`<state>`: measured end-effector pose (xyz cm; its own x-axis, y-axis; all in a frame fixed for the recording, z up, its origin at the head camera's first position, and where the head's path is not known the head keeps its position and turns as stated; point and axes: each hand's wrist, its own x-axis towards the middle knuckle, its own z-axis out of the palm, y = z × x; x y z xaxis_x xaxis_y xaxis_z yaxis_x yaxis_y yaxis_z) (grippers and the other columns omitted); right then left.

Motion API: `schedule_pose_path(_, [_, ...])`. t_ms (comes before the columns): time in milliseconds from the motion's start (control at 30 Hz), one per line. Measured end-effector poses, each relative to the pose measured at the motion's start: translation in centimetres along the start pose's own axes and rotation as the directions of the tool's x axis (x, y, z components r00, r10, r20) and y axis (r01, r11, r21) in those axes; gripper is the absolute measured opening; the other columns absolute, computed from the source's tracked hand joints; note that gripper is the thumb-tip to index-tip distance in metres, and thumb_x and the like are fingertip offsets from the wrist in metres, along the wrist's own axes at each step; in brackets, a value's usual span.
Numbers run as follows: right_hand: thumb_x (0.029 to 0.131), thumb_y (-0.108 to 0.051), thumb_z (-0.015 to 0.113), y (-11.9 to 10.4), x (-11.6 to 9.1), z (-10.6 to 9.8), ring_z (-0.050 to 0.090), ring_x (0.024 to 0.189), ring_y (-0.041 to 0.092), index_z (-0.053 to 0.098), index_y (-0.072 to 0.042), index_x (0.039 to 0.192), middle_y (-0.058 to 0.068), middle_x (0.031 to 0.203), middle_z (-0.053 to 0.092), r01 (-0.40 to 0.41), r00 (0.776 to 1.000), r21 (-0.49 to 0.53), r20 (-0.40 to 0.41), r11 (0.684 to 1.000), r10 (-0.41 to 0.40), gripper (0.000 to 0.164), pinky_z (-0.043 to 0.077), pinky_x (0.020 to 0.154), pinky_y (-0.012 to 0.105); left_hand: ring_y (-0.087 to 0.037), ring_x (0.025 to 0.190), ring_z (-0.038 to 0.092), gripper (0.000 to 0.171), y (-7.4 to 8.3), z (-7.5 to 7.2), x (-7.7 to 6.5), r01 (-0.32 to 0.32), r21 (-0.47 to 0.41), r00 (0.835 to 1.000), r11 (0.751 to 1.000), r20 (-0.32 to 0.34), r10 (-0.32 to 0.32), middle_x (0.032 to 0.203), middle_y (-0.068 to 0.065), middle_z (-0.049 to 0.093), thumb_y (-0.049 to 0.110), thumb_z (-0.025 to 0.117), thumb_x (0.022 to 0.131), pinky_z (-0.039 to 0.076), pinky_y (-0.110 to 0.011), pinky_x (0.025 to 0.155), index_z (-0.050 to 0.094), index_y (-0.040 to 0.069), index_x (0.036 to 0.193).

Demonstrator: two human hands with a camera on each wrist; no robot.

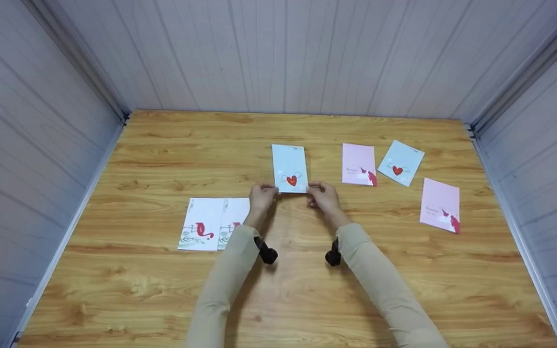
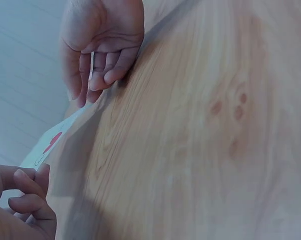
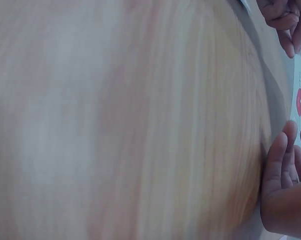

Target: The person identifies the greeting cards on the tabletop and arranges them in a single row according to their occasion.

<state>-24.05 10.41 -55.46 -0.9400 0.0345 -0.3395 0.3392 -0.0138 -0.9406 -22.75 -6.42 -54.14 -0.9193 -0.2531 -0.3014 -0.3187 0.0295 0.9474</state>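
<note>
A pale blue card (image 1: 288, 162) with a red winged heart is held between both hands, its lower edge raised off the table. At its lower left corner, my left hand (image 1: 262, 199) pinches it between thumb and fingers. The right hand (image 1: 324, 197) grips the lower right corner. Seen from the left wrist, the card (image 2: 53, 137) is a thin tilted strip between the left hand (image 2: 23, 200) and the right hand (image 2: 105, 42). Two white flamingo cards (image 1: 198, 224) lie side by side to the left, the inner one partly hidden by the left hand and sleeve.
Right of the held card lie a pink unicorn card (image 1: 358, 162), a second pale blue heart card (image 1: 402, 162) turned at an angle, and another pink unicorn card (image 1: 440, 203). Panelled walls (image 1: 283, 58) border the wooden table (image 1: 288, 299) at back and sides.
</note>
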Motion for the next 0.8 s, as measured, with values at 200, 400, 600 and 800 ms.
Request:
schedule_pose_path(200, [0.081, 0.003, 0.056, 0.6, -1.1, -0.7, 0.052, 0.052, 0.013, 0.057, 0.005, 0.102, 0.008, 0.079, 0.054, 0.019, 0.999, 0.059, -0.029, 0.998, -0.017, 0.021, 0.044, 0.046, 0.022, -0.017, 0.062, 0.053, 0.009, -0.8, 0.3, -1.5, -0.019, -0.061, 0.999, 0.998, 0.026, 0.02, 0.071, -0.008, 0.058, -0.001, 0.058, 0.079, 0.043, -0.025, 0.054, 0.055, -0.005, 0.086])
schedule_pose_path(400, [0.081, 0.005, 0.055, 1.1, -1.9, -1.7, 0.052, 0.052, 0.011, 0.054, 0.007, 0.106, 0.008, 0.081, 0.055, 0.016, 0.999, 0.121, -0.03, 0.993, -0.013, 0.025, 0.045, 0.048, 0.022, -0.015, 0.062, 0.051, 0.011, -1.6, 0.2, -2.9, -0.016, -0.064, 0.997, 0.998, 0.068, 0.02, 0.07, -0.007, 0.057, 0.001, 0.059, 0.08, 0.04, -0.022, 0.051, 0.055, -0.006, 0.088])
schedule_pose_path(600, [0.083, 0.002, 0.055, 1.6, -2.9, -2.4, 0.053, 0.056, 0.012, 0.053, 0.005, 0.107, 0.008, 0.085, 0.056, -0.004, 1.0, 0.099, -0.008, 0.995, 0.005, 0.025, 0.047, 0.052, 0.023, -0.013, 0.061, 0.05, 0.01, -2.4, -0.1, -4.1, -0.026, -0.015, 0.996, 1.0, 0.085, 0.027, 0.071, -0.006, 0.057, 0.003, 0.06, 0.08, 0.04, -0.021, 0.051, 0.055, -0.003, 0.087])
schedule_pose_path(800, [0.082, 0.004, 0.056, 1.9, -4.0, -2.6, 0.053, 0.057, 0.013, 0.053, 0.004, 0.106, 0.01, 0.086, 0.056, 0.009, 1.0, 0.093, 0.017, 0.996, -0.011, 0.024, 0.047, 0.053, 0.024, -0.015, 0.061, 0.053, 0.009, -2.9, -0.5, -5.0, -0.049, 0.002, 0.994, 0.999, 0.103, 0.048, 0.072, -0.007, 0.058, 0.002, 0.06, 0.08, 0.041, -0.021, 0.05, 0.055, -0.002, 0.086])
